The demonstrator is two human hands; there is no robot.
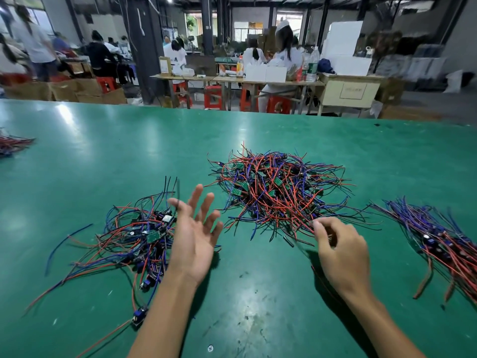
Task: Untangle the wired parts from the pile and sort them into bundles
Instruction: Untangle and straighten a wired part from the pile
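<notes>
— While the right hand (340,250) curls its thumb and fingertips round a few wires at the near edge of the central pile (280,192), what is the left doing?

— The left hand (195,239) hangs open, palm up, fingers spread and holding nothing, just beside the loose heap of wired circuit boards (134,239) on its side. I judge it is waiting to take whatever the right draws free.

— Why pinch at the edge and not the middle?

— Probably because the wire ends lie loosest there; the middle is a dense knot of red, blue and black leads over small green boards.

— And the sorted lot?

— A combed bundle (436,241) lies well apart on the right, its wires running roughly one way, cut off by the frame edge. Another bundle (14,144) is barely visible at the far left of the green table (116,151).

— Anything you cannot make out?

— Exactly which wires the right hand pinches; its fingers hide them, and a blurred dark lead trails under the wrist. Beyond the table, seated workers (284,52) and red stools (214,98) are blurred.
</notes>
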